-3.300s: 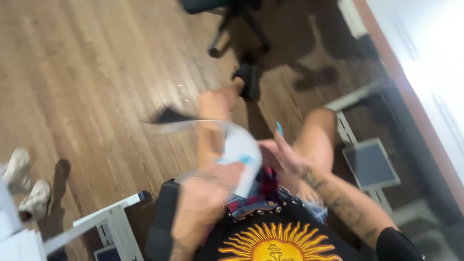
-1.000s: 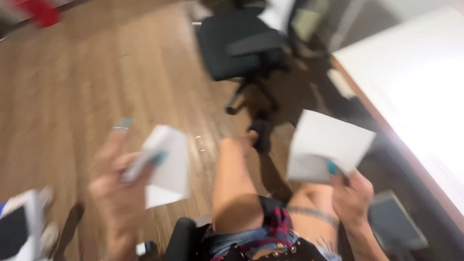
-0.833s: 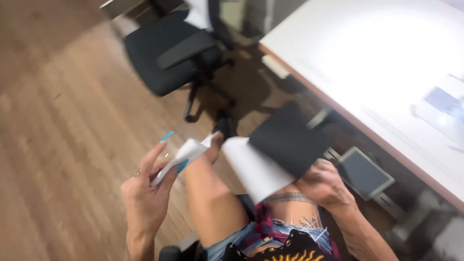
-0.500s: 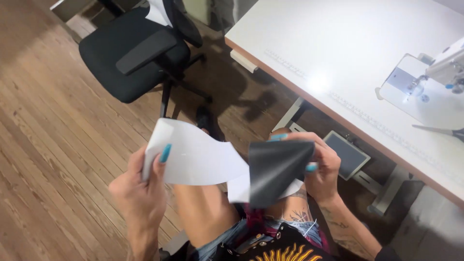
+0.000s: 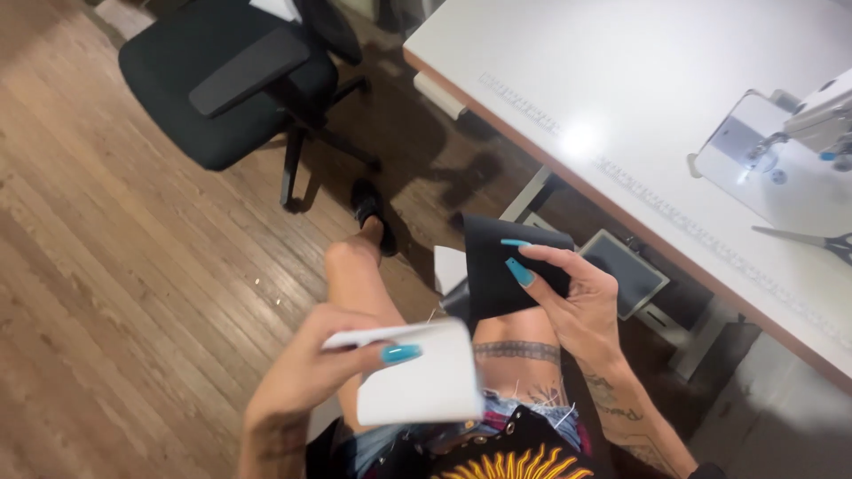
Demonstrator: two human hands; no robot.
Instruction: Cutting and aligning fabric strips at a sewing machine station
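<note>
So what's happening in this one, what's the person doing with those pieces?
A seated person holds two separate fabric pieces over their lap. The left hand pinches a white piece, folded over; the right hand has its grip on a black piece, with white showing behind it. The pieces are apart. To the right stands a white table with a sewing machine and scissors; a black office chair stands on the wooden floor.

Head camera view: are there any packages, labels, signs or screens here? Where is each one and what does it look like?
No packages, signs or lit screens show.
Measuring strip: a pale printed band running along the white table's front edge.
Flat grey panel: a dark-framed rectangle under the table by the right hand; whether it is a screen cannot be told.
The left hand holds a blank white piece; the right holds a plain black piece.
</note>
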